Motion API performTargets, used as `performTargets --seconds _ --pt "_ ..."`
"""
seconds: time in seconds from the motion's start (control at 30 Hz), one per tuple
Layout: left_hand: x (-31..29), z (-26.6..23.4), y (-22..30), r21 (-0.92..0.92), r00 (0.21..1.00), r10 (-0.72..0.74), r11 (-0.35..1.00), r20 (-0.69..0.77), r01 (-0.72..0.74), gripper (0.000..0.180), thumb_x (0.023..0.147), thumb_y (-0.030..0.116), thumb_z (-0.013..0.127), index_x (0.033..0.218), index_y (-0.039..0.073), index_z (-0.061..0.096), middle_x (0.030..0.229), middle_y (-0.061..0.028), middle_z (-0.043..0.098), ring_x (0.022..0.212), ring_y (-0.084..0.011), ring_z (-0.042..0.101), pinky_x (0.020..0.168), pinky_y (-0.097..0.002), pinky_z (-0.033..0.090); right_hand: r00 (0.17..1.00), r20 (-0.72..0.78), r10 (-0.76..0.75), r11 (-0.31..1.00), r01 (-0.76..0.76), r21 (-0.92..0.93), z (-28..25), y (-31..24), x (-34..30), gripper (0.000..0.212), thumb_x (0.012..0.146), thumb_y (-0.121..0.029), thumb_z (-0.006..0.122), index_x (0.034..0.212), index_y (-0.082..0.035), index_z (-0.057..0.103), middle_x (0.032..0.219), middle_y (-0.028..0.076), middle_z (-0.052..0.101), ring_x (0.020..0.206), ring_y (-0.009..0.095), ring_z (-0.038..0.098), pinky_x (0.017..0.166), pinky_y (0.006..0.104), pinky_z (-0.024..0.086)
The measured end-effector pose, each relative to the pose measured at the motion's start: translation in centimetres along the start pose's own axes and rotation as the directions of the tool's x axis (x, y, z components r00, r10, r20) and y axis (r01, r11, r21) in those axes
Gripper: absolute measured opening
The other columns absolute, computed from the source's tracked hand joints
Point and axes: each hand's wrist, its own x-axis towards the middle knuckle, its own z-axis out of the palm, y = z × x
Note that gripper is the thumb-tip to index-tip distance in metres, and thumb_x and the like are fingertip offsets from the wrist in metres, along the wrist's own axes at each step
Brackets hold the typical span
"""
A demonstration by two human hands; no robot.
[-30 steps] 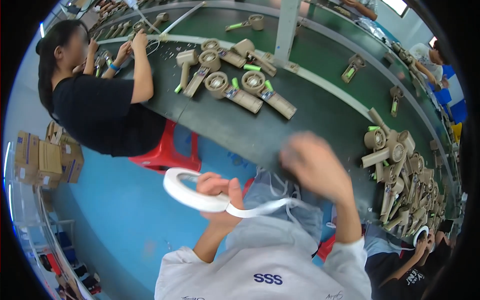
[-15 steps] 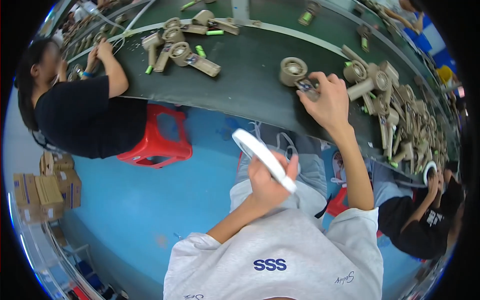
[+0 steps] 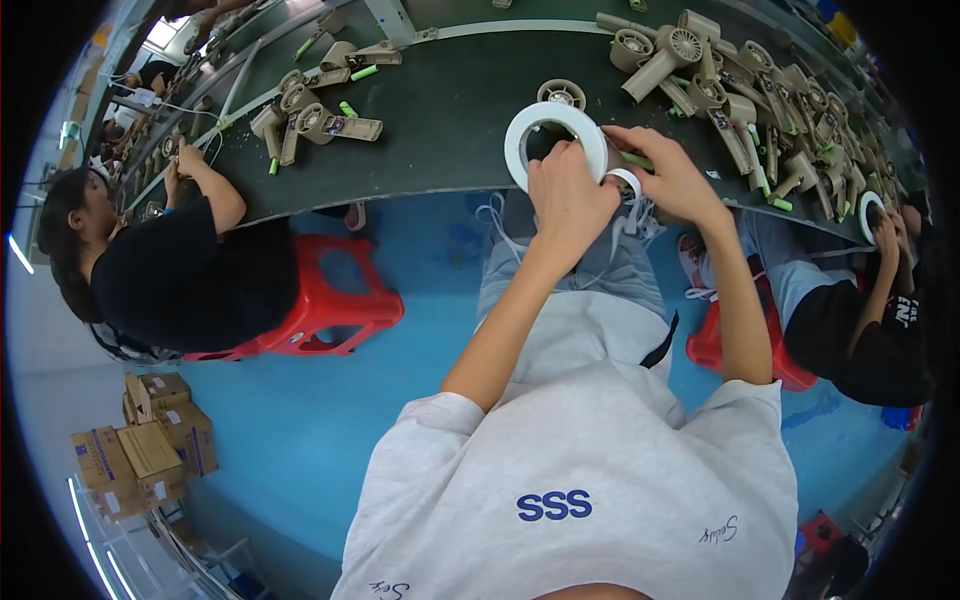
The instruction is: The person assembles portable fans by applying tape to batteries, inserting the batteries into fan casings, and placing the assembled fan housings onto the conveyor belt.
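The left hand (image 3: 572, 200) grasps a broad white roll of tape (image 3: 517, 150), its fingers bent over the near part of the ring and into the hole. The roll is over the front edge of the dark green counter (image 3: 460, 120), its open centre facing up. The round head of a beige handheld fan (image 3: 562, 92) shows just beyond the roll, at 12 o'clock from it; the rest of that fan is mostly hidden.

At about 2 o'clock from the left hand is the right hand (image 3: 668, 172), fingers curled about a bright green cylinder (image 3: 636, 160). Whether they grip it or only rest against it, I cannot tell. A small white loop of tape (image 3: 627, 180) curves between the two hands.

Taken from the hands, a large heap of similar beige fans (image 3: 740, 108) lies at 2 o'clock, and a smaller group of fans (image 3: 315, 122) between 9 and 10 o'clock, with green cylinders among both. A co-worker in black (image 3: 180, 280) sits on a red stool (image 3: 345, 312) toward 8 o'clock, with cardboard boxes (image 3: 150, 450) farther out. Another white ring (image 3: 870, 216) is at 3 o'clock, by a second person's hands (image 3: 888, 240).
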Motion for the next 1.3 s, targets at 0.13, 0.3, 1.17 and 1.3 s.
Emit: performTargets --seconds 0.13,0.3,1.17,1.3 --pt "1.1 -0.6 0.4 -0.003 0.993 -0.113 0.994 0.023 0.113 0.021 0.070 0.015 0.077 0.079 -0.002 0.070 0.075 -0.0244 0.069 0.073 -0.0463 0.067 0.066 -0.0525 0.053 0.995 0.011 0.097 0.929 -0.087 -0.359 -0.8 -1.0 0.2 0.042 0.086 -0.024 0.074 0.121 -0.002 0.071 0.107 0.016 0.066 0.101 0.030 0.063 0.089 0.0388 0.050" --pt "2.0 -0.2 -0.3 0.114 0.982 -0.187 0.977 0.029 0.183 0.036 0.073 0.028 0.078 0.079 -0.006 0.070 0.081 -0.0292 0.070 0.082 -0.0494 0.069 0.075 -0.0546 0.056 0.999 0.033 -0.025 0.979 0.031 -0.203 -1.7 2.0 0.8 0.021 0.080 -0.023 0.078 0.091 -0.005 0.075 0.096 0.013 0.060 0.093 0.028 0.062 0.081 0.0360 0.051" --pt "4.8 -2.7 0.0 -0.443 0.805 -0.321 0.705 0.499 0.555 0.026 0.080 0.013 0.077 0.094 -0.008 0.071 0.082 -0.0124 0.072 0.072 -0.0158 0.070 0.063 -0.0301 0.054 0.933 -0.088 0.350 0.718 -0.207 0.664 0.7 -0.5 0.1 0.023 0.094 -0.011 0.073 0.112 0.003 0.076 0.099 0.010 0.076 0.089 0.013 0.070 0.081 0.0265 0.056" --pt "5.2 -3.0 0.5 -0.269 0.749 -0.422 0.749 0.511 0.605 0.021 0.078 0.005 0.078 0.097 0.000 0.072 0.086 -0.0052 0.071 0.074 -0.0123 0.064 0.063 -0.0272 0.051 0.920 -0.036 0.390 0.585 -0.217 0.781 0.4 -1.5 -0.6 0.026 0.094 -0.006 0.071 0.117 0.006 0.071 0.102 0.011 0.075 0.089 0.012 0.070 0.080 0.0258 0.056"
